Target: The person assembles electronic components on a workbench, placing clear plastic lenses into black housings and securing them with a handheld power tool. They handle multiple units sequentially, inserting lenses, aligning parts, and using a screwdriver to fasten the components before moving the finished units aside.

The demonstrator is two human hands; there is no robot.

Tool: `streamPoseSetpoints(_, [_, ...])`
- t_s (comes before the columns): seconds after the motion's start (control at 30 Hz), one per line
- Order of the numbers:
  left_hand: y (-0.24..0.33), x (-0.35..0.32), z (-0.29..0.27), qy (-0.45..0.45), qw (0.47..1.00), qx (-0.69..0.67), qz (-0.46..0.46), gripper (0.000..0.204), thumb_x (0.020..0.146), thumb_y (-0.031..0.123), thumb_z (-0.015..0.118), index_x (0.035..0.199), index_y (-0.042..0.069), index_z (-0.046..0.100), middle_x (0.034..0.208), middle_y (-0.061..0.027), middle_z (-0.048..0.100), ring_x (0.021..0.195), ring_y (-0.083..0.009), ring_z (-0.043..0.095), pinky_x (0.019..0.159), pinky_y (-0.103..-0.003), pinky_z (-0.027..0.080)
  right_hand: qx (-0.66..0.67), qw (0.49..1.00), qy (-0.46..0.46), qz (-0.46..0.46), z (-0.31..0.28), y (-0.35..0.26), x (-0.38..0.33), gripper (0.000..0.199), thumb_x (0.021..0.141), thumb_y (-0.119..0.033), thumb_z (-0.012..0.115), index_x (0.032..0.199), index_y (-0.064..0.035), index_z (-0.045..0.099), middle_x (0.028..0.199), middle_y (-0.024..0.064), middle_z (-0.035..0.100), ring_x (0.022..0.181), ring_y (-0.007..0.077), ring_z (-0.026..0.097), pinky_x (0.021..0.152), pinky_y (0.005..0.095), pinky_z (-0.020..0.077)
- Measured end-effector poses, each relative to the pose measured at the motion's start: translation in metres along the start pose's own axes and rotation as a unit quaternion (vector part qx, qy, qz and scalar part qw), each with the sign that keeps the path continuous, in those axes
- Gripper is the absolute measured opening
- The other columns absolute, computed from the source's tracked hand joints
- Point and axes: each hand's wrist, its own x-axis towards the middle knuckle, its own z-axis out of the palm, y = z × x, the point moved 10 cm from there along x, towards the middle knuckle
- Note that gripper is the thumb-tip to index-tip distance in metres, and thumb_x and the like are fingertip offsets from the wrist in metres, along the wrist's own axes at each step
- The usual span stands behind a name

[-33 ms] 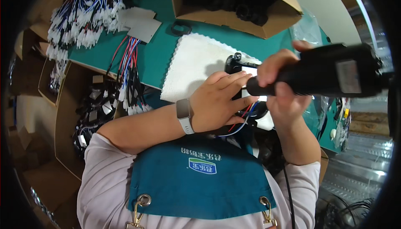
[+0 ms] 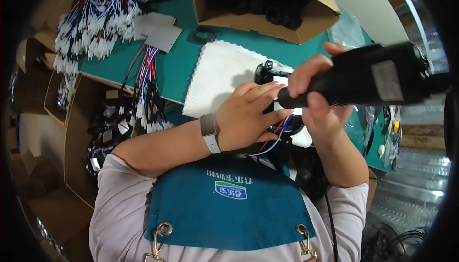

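Observation:
My right hand (image 2: 318, 87) is wrapped round a black electric screwdriver (image 2: 361, 78), its narrow end pointing left. That end meets a black device (image 2: 264, 73) with a white panel; the exact contact spot is hidden by my fingers. My left hand (image 2: 248, 114) lies over the device's near left part, fingers stretched out and resting on it. Red, blue and white wires (image 2: 277, 137) come out from the device below my left fingers. Beneath the device lies a white cloth (image 2: 215, 75) with a scalloped edge.
An open cardboard box (image 2: 267, 30) with black parts stands behind the cloth. A black ring (image 2: 204, 35), grey plates (image 2: 162, 35) and bundles of connector wires (image 2: 95, 32) lie on the green table (image 2: 174, 82) at the left. Clear plastic bags (image 2: 346, 32) lie at the right.
The electric screwdriver in my right hand has shifted slightly left and up. My left hand stays on the device.

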Motion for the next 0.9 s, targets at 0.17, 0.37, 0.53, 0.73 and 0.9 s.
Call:
streamPoseSetpoints(0.17, [-0.002,0.004,-0.005,-0.040,0.999,0.017,-0.026,0.060,0.067,0.030,0.076,0.122,0.017,0.058,0.134,-0.0161,0.046,0.125,-0.0308,0.044,0.099,-0.044,0.032,0.046,0.978,0.172,-0.106,-0.055,-0.068,-0.013,0.060,0.086,-0.020,0.065,0.128,0.0062,0.031,0.080,0.0088,0.056,0.070,0.0145,0.053,0.067,0.0294,0.0463])
streamPoseSetpoints(0.37, [0.037,0.013,-0.012,-0.050,0.999,-0.005,0.006,0.050,0.062,0.030,0.078,0.103,0.009,0.060,0.121,-0.0136,0.050,0.115,-0.0299,0.046,0.096,-0.044,0.032,-0.247,0.859,0.406,0.191,-0.231,-0.031,-0.092,0.054,0.082,-0.007,0.059,0.127,-0.0004,0.029,0.082,0.0078,0.055,0.067,0.0128,0.053,0.060,0.0255,0.0434])
streamPoseSetpoints(0.53, [0.049,0.019,0.013,0.120,0.986,0.085,0.076,0.008,0.065,0.017,0.055,0.067,0.010,0.059,0.090,-0.0048,0.054,0.089,-0.0213,0.050,0.081,-0.035,0.037,-0.514,0.780,0.193,0.302,-0.342,0.067,-0.172,0.072,0.075,-0.011,0.068,0.136,0.0027,0.032,0.132,0.0219,0.042,0.127,0.0324,0.039,0.107,0.0344,0.0277])
streamPoseSetpoints(0.73, [0.015,0.027,-0.063,0.104,0.994,0.018,-0.010,0.020,0.067,0.019,0.071,0.078,0.005,0.062,0.096,-0.0099,0.052,0.095,-0.0276,0.046,0.082,-0.036,0.041,-0.422,0.838,0.175,0.298,-0.399,0.104,-0.220,0.066,0.081,-0.002,0.061,0.140,-0.0060,0.032,0.113,0.0123,0.051,0.100,0.0192,0.051,0.085,0.0315,0.0422])
streamPoseSetpoints(0.9, [-0.049,-0.074,-0.181,0.001,0.934,-0.322,-0.153,0.030,0.078,0.027,0.072,0.089,0.002,0.060,0.104,-0.0123,0.055,0.103,-0.0279,0.051,0.091,-0.038,0.040,-0.560,0.793,0.238,0.048,-0.299,0.004,-0.212,0.046,0.092,-0.010,0.053,0.136,-0.0069,0.040,0.115,0.0166,0.056,0.101,0.0219,0.055,0.089,0.0312,0.0445])
